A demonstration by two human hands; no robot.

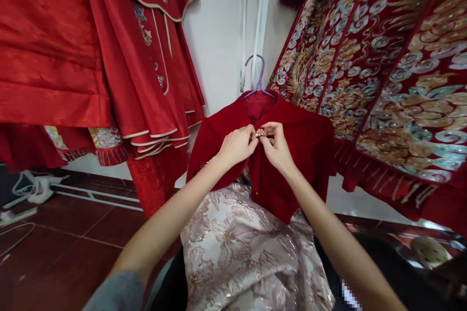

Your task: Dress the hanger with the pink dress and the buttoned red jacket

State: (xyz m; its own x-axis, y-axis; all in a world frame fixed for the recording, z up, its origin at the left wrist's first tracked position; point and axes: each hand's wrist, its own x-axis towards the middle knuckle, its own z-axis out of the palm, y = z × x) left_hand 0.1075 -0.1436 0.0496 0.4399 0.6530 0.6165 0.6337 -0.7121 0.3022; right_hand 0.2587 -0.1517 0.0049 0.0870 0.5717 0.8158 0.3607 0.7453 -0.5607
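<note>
A dark red velvet jacket (302, 155) hangs on a purple hanger (258, 77) over a pale floral brocade skirt (237, 243). My left hand (237, 145) and my right hand (277, 148) meet at the jacket's collar, both pinched on a small pearl clasp (260, 132) at the neck opening. The left fingers grip the left front edge. The right fingers hold the right edge beside the clasp.
Red satin garments (138, 58) hang at the left. Heavily embroidered red and gold robes (383, 67) hang at the right. A white wall (222, 28) is behind, dark red floor tiles (65, 243) below, with white cables (36, 189) at the left.
</note>
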